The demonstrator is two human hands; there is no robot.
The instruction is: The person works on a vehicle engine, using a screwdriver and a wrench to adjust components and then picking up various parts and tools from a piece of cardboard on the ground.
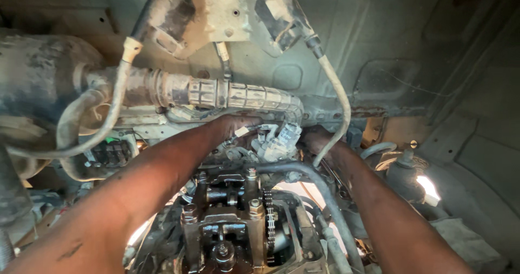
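Oily engine head (233, 236) nearest; both hands (238, 126) (319, 141) behind grey connector (279, 138); hose (309, 182) across.

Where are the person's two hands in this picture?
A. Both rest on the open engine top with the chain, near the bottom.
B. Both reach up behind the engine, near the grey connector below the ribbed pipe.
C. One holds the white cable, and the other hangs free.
B: the left hand and the right hand both reach to the grey connector under the ribbed pipe, above the chain.
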